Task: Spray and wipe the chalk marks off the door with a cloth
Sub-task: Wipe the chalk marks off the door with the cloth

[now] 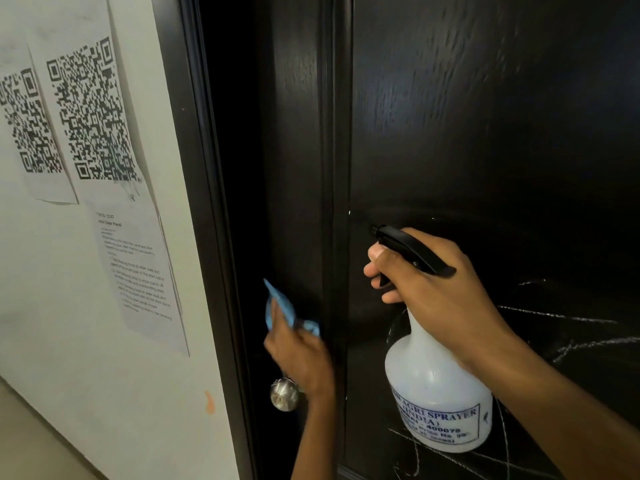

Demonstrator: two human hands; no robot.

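Spraying step: right hand (436, 292) grips the spray bottle (436, 386), fingers on trigger; left hand (301, 358) clutches the blue cloth (280, 306); the chalk marks (568, 344) need wetting next.

Door (485, 116): dark wood, visible grain, glossy sheen. Knob (284, 394): brushed metal, dull shine. Bottle (433, 382): translucent white plastic, matt, printed label; its trigger head (408, 249) is black plastic, smooth. Cloth (282, 311): soft blue fabric, creased. Sheets (90, 112): matt paper, curling on a matt painted wall (86, 358).
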